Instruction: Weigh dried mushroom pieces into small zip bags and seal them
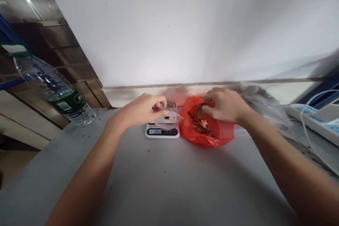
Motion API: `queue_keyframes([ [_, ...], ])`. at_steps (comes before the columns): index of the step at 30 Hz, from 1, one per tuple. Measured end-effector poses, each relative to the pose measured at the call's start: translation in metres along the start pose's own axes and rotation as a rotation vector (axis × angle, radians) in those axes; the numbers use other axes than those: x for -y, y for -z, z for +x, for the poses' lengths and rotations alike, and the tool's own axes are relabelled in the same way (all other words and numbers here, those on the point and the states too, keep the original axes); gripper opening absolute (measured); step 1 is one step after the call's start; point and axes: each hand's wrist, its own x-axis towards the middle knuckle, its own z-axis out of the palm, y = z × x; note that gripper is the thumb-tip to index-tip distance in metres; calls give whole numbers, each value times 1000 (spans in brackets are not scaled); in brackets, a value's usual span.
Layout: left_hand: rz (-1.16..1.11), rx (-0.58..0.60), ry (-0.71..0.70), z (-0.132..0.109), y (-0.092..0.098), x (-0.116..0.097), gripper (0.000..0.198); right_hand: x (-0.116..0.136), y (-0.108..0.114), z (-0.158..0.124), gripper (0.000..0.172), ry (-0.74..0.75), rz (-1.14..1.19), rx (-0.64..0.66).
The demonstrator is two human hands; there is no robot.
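A small clear plastic bag (169,122) lies over a white digital scale (162,136), and my left hand (148,109) pinches its edge between thumb and fingers. A little dark bit shows inside the bag. The scale's lit display seems to read 10.0. Just to the right, a red plastic bag (225,134) stands with its mouth spread, holding brown dried pieces (202,127). My right hand (222,104) reaches over its far rim, fingers closed on a brown dried piece (201,111). The fingers partly hide that piece.
On the left a clear water bottle (50,81) with a green label stands at the grey table's (169,187) edge. Behind is a white wall (159,28). At right are clear plastic bags (267,109), a power strip (315,120) and a white cable (304,123).
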Motion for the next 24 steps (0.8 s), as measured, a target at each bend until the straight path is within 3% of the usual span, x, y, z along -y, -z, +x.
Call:
queue_keyframes([
  [3,75,12,23,2,-5,-1,17,-1,-1,-1,16,-35,-43,1],
  [5,116,39,36,4,-6,0,17,1,0,-3,24,21,23,-25],
  [7,129,43,28,3,-4,1,19,7,1,-6,37,181,167,-41],
  [10,89,-118,-20,-5,7,-3,12,19,0,-10,57,451,377,-55],
  [12,61,-256,-37,-14,17,-9,6,27,-2,-12,51,534,463,-82],
  [15,31,-368,-76,-28,30,-22,2,39,-4,-13,19,593,620,-173],
  [17,-16,-446,-104,-34,35,-29,3,47,-3,-13,21,555,784,-266],
  [19,-83,-528,-116,-38,37,-32,8,55,-1,-13,29,421,959,-355],
  [22,-166,-550,-127,-38,37,-29,11,63,4,-12,41,224,1148,-416],
  [24,-199,-566,-124,-37,36,-24,14,63,9,-11,43,209,1217,-416],
])
